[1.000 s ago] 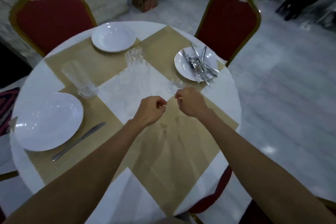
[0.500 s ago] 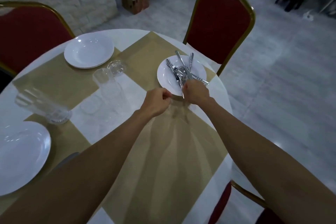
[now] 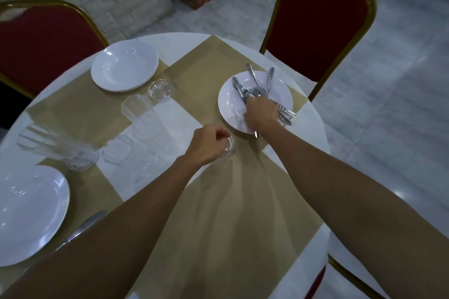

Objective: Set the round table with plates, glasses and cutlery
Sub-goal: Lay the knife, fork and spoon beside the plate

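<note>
Cutlery (image 3: 261, 94) is what's getting sorted right now, all of it piled on the white plate (image 3: 228, 107) sitting in front of the far red chair (image 3: 323, 24), handles sticking out over the rim. The right hand (image 3: 261, 114) is reaching into that pile and its grip is curling closed around a piece or two, though I honestly can't tell which ones, the fingers are hiding it. The left hand (image 3: 206, 145) is just on the near side of that plate, loosely closed on the rim of a small clear glass (image 3: 228, 145) and seemingly parking it on the tan placemat (image 3: 233, 201).

So I'm guessing we're at the step of pulling cutlery off the pile for a place setting. Next move is probably lifting out one knife or fork without dragging the rest along, since they're all tangled and crossing each other, then laying it beside a plate. The other settings further left of the cutlery plate are half done: a stacked plate (image 3: 125, 65) with a little glass (image 3: 161, 88) beside it, a couple of tall glasses (image 3: 138, 109), and at the near left edge of the counter (image 3: 170, 39) another plate (image 3: 26, 211) with a knife (image 3: 82, 228) already next to it.

Compared with half a second ago, the right hand is now properly over the plate and into the pile instead of just at its near rim, and the left hand is sitting lower and closer to me, with the glass showing under it
</note>
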Motion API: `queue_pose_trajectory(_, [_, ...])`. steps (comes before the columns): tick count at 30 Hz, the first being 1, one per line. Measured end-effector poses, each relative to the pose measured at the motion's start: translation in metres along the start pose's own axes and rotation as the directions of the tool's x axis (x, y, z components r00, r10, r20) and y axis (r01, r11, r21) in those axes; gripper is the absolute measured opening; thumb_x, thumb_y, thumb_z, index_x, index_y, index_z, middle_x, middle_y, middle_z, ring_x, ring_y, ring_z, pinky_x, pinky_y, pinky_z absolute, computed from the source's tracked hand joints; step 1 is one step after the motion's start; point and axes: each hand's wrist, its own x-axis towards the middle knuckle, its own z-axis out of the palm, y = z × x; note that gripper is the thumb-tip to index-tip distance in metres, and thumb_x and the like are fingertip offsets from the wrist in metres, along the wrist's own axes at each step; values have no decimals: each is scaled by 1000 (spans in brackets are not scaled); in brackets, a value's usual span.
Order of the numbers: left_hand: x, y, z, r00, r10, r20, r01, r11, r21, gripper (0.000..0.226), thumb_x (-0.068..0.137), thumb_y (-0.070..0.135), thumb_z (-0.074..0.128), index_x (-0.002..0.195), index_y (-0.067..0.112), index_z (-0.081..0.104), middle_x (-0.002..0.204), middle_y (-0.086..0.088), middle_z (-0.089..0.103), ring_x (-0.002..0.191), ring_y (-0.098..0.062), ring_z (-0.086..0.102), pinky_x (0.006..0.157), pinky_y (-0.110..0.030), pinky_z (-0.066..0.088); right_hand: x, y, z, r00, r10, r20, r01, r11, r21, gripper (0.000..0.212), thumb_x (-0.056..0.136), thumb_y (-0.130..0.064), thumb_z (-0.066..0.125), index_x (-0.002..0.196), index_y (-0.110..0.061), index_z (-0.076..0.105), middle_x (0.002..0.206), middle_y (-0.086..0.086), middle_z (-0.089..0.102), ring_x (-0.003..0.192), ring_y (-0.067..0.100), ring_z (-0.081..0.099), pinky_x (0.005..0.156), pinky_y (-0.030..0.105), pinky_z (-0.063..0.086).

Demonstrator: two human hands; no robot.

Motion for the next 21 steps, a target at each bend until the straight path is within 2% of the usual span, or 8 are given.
queue_pose_trajectory(2, [6, -1, -3, 1000, 0, -11, 0, 1000, 8, 20, 88, 17, 61, 103, 21, 74, 100, 7, 72, 92, -8, 63, 87, -19, 46, 1, -2, 3, 1000, -31, 3, 31, 993, -111, 19, 91, -16, 60, 107, -11, 68, 103, 6, 71, 97, 27, 68, 71, 34, 50])
queue_pose_trajectory(4, [12, -3, -5, 1000, 5, -20, -4, 1000, 4, 20, 89, 17, 61, 104, 21, 74, 101, 6, 73, 93, -9, 64, 85, -18, 46, 2, -4, 5, 999, -36, 15, 38, 986, -163, 17, 90, -13, 63, 106, -11, 68, 101, 7, 71, 96, 27, 68, 72, 34, 50])
queue_pose_trajectory(7, [14, -4, -7, 1000, 5, -21, -5, 1000, -3, 20, 90, 18, 62, 106, 20, 74, 102, 5, 73, 93, -9, 65, 84, -19, 47, 4, -6, 5, 998, -62, 19, 65, 981, -186, 21, 89, -5, 60, 107, -11, 67, 101, 7, 71, 97, 27, 67, 77, 35, 51])
queue_pose_trajectory(11, [6, -3, -9, 999, 27, -19, -27, 1000, -1, 20, 92, 16, 61, 107, 18, 73, 103, 5, 72, 90, -6, 62, 82, -16, 44, 4, -6, 1, 998, -55, -10, 52, 976, -212, 17, 89, -6, 60, 101, -13, 70, 95, 6, 73, 90, 25, 70, 69, 31, 45])
queue_pose_trajectory(15, [-6, -5, -11, 1000, 24, -20, -24, 1000, -4, 20, 92, 15, 60, 107, 18, 72, 103, 5, 71, 92, -7, 63, 82, -15, 43, 4, -10, -3, 1000, -28, 12, 30, 975, -222, 17, 86, -7, 62, 99, -14, 71, 92, 5, 73, 86, 25, 71, 71, 31, 51])
queue_pose_trajectory(17, [-13, -7, -13, 1000, 22, -16, -22, 1000, -1, 21, 92, 15, 59, 108, 17, 72, 104, 4, 71, 91, -6, 62, 82, -14, 43, 5, -14, -4, 1000, -23, 22, 27, 977, -213, 21, 84, -6, 63, 102, -14, 70, 93, 6, 73, 87, 26, 70, 74, 34, 54])
queue_pose_trajectory(19, [-17, -8, -13, 1000, 18, -16, -18, 1000, -3, 22, 92, 14, 58, 108, 18, 72, 105, 5, 71, 90, -5, 61, 82, -14, 43, 11, -17, -4, 1000, -23, -13, 20, 977, -212, 30, 83, -7, 63, 113, -10, 65, 99, 10, 70, 93, 30, 68, 75, 38, 56])
queue_pose_trajectory(21, [-20, -9, -15, 1000, 8, -14, -8, 1000, -16, 23, 91, 14, 57, 108, 19, 72, 105, 5, 71, 91, -5, 61, 82, -14, 43, 17, -19, -8, 999, -43, -21, 38, 975, -218, 33, 86, -10, 61, 119, -6, 59, 105, 11, 69, 99, 29, 67, 76, 35, 52])
